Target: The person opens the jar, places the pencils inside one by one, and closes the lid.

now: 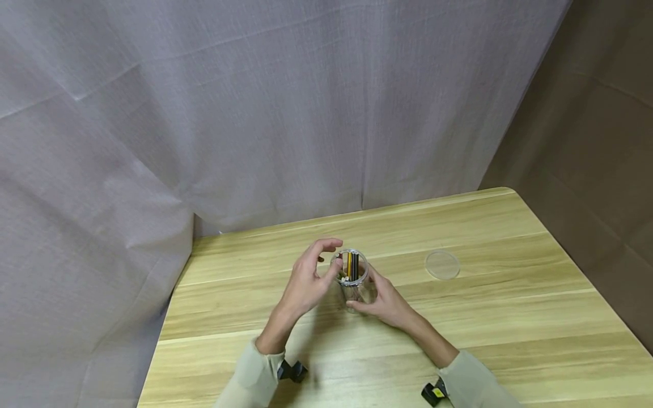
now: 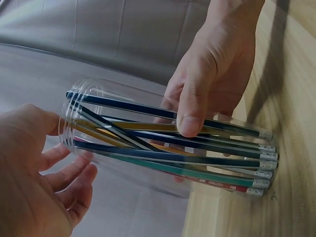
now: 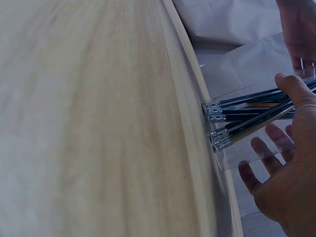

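Note:
A clear jar (image 2: 133, 89) stands upright on the table, with several pencils (image 2: 168, 160) in it, dark, yellow, green and red; their eraser ends are down at the base. My right hand (image 1: 385, 303) grips the jar's side, its thumb across the near wall and its fingers round the far side. At the mouth, on the left, is my left hand (image 1: 306, 280). Its thumb lies by the rim and its other fingers are spread, loosely bent, around the left of the opening. No pencil shows between the left fingers.
A round clear lid (image 1: 442, 264) lies flat on the wooden table (image 1: 510, 317), right of the jar. Grey curtain cloth (image 1: 280, 113) hangs behind the table's back edge, and a brown surface (image 1: 586, 141) rises on the right.

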